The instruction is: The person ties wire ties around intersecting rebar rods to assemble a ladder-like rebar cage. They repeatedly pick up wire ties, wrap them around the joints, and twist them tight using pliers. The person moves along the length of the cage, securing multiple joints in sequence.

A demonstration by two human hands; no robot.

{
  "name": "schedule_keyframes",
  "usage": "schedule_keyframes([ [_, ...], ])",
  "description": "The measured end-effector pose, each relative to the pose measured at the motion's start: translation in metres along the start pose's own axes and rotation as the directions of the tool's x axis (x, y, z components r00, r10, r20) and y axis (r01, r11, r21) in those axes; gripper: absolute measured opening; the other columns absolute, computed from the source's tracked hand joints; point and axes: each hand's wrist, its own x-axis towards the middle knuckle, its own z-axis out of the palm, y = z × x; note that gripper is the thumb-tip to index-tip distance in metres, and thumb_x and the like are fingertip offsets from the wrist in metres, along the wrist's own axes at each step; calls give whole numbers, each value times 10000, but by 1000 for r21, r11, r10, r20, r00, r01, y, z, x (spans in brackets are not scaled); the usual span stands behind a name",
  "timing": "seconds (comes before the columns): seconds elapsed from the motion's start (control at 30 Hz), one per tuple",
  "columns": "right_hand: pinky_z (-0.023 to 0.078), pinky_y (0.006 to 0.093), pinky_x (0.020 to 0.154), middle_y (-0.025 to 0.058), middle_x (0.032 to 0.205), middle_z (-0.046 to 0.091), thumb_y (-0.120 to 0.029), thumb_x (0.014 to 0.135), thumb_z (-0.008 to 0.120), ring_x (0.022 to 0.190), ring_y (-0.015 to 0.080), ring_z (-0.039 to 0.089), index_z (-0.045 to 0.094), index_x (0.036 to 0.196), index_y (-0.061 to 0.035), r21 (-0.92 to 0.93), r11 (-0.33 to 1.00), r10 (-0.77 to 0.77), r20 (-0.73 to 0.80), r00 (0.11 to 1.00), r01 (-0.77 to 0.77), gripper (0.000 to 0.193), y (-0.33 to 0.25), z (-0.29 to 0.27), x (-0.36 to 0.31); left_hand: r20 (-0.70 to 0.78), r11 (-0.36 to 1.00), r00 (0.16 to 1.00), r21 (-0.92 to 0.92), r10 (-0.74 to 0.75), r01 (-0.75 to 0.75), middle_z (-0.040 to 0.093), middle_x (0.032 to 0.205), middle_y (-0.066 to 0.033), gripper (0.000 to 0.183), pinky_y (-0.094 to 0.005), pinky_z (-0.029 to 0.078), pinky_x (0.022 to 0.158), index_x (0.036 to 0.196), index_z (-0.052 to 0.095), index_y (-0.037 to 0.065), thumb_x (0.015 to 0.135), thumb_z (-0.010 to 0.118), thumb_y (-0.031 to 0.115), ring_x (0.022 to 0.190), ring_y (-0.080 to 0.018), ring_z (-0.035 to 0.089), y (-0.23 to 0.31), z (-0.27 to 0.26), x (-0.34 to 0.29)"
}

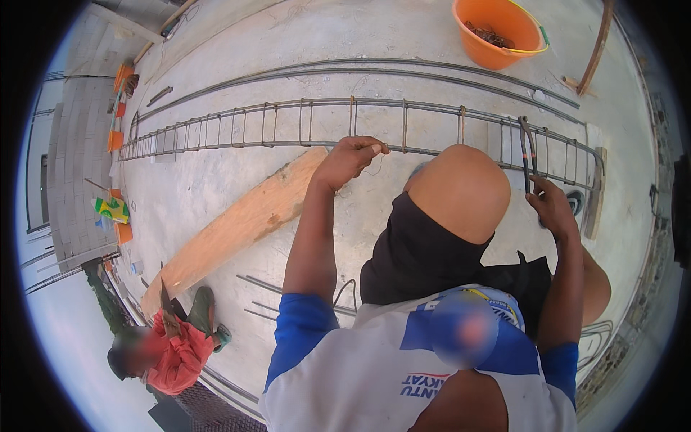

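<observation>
A long rebar cage (302, 144), two bars joined by several square stirrups, lies across the floor in front of me. My left hand (349, 162) is closed at its near bar, thumb and fingers pinching a thin tie wire (380, 168) that curls below the fingertips. My right hand (553, 205) is wrapped around the handle end of dark pincers (530, 147). The pincers reach over the cage near its right end, head pointing away from me. Whether they touch the bars, I cannot tell. My bent knee (464, 191) stands between the two hands.
Loose rebars (317, 70) lie beyond the cage. An orange bucket (497, 36) holding dark bits stands at the far right. A plank (237, 227) slants across the floor on the left. A person in red (180, 356) crouches at lower left. Short rods (263, 284) lie beside me.
</observation>
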Motion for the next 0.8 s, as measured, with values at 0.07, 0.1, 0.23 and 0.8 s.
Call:
schedule_keyframes([
  [0.07, 477, 383, 861, 173, 1080, 629, -222, 867, 644, 924, 289, 620, 541, 1316, -42, 40, 996, -76, 18, 997, 75, 494, -24, -8, 3, 131, 996, 991, -80, -22, 33, 651, 903, -56, 308, -300, 462, 687, 1008, 720, 69, 912, 581, 327, 789, -138, 540, 38, -10, -12],
  [0.1, 475, 380, 862, 153, 1075, 633, -240, 878, 637, 925, 271, 614, 539, 1323, -44, 83, 995, -53, 57, 997, 48, 497, -41, -12, 7, 186, 995, 980, 45, 75, -85, 665, 930, -90, 330, -350, 481, 788, 1014, 708, 39, 913, 575, 324, 868, -193, 573, 60, -10, -16],
  [0.23, 466, 368, 874, 122, 1054, 630, -276, 890, 624, 922, 236, 606, 561, 1301, -42, 350, 892, -293, -33, 956, 285, 477, -96, 0, 40, 171, 918, 949, 256, 266, -303, 701, 935, -106, 294, -329, 491, 793, 1018, 708, 24, 897, 582, 260, 830, -195, 620, 92, 15, 29],
  [0.8, 307, 234, 431, -33, 651, 431, -273, 952, 593, 493, 57, 385, 608, 1012, 5, 912, 402, -234, 16, 972, 82, 284, -20, -71, -3, -695, 827, 622, -71, 361, -558, 269, 570, 82, 233, -220, 173, 411, 1040, 624, 37, 994, 531, 246, 460, -26, 191, 147, -151, 42],
])
